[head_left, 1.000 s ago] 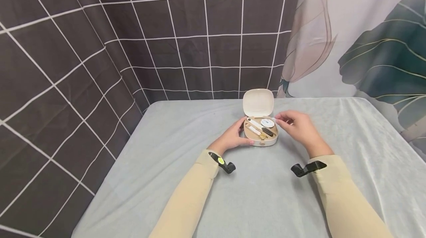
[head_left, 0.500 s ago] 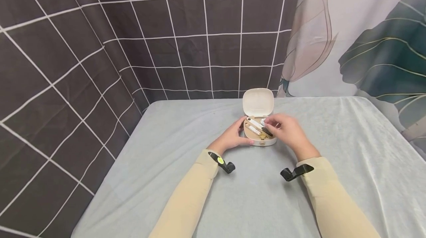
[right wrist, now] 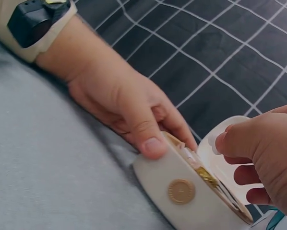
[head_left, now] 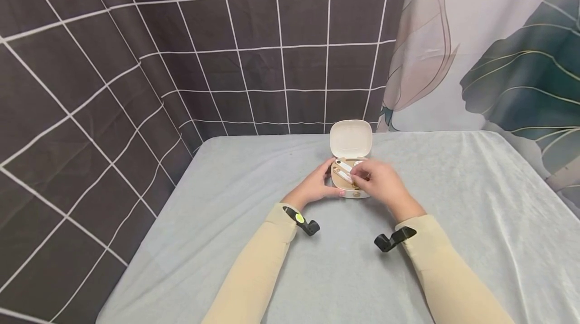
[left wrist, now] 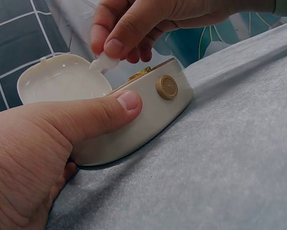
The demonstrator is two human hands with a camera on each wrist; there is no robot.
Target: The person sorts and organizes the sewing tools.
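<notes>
A small white sewing-kit-like box (head_left: 355,194) with a round tan button on its front stands on the cloth. Its white lid (head_left: 351,138) is raised. My left hand (head_left: 317,184) grips the box's left side, thumb (left wrist: 112,112) along the front. Over the tray, my right hand (head_left: 379,179) pinches a small white flat piece (left wrist: 104,63) between thumb and forefinger; its exact kind is unclear. Inside lie a long white tool (head_left: 343,165), a slim white item (head_left: 342,175) and a gold-coloured item (right wrist: 207,176). My right hand covers part of the tray.
A pale grey-blue cloth (head_left: 254,163) covers the table. Behind and to the left hangs a dark curtain (head_left: 254,72) with white grid lines. At the right back hangs a white leaf-patterned curtain (head_left: 498,62). Each wrist wears a black camera mount (head_left: 395,239).
My right hand has moved left from the box's right edge to above the tray, now hiding most of the round white disc there. My left hand stays on the box.
</notes>
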